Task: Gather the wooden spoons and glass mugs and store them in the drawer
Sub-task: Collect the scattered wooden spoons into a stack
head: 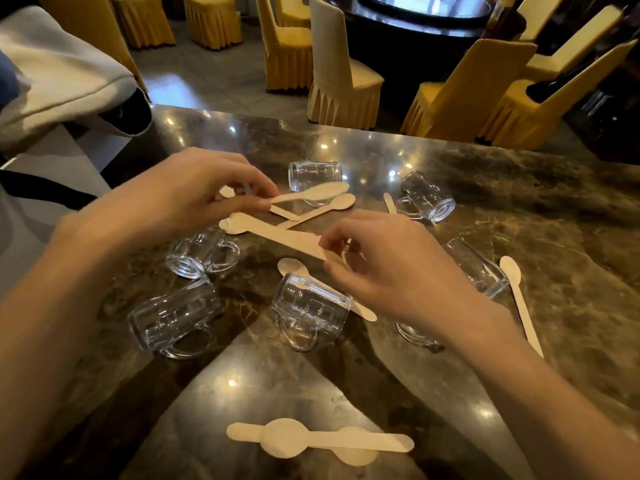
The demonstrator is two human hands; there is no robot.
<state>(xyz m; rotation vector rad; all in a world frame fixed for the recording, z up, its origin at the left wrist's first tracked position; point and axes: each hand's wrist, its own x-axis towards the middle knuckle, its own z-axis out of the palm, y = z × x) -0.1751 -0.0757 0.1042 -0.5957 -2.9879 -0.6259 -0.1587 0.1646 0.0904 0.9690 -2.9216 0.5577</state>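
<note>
Several glass mugs lie on their sides on the dark marble table (pixel 519 209), among them one mug at the back (pixel 313 174), one at the right (pixel 427 197) and one at the front centre (pixel 310 308). Wooden spoons are scattered between them. My left hand (pixel 194 192) pinches the handle of one wooden spoon (pixel 318 192), lifted above the table. My right hand (pixel 391 268) grips the handles of a small bundle of wooden spoons (pixel 273 233). Two crossed spoons (pixel 318 441) lie near the front edge. Another spoon (pixel 519 299) lies at the right.
Yellow and cream covered chairs (pixel 343 74) stand beyond the table's far edge, around a dark round table (pixel 415 19). A person's grey sleeve (pixel 59 74) hangs over the table's left corner. No drawer is in view.
</note>
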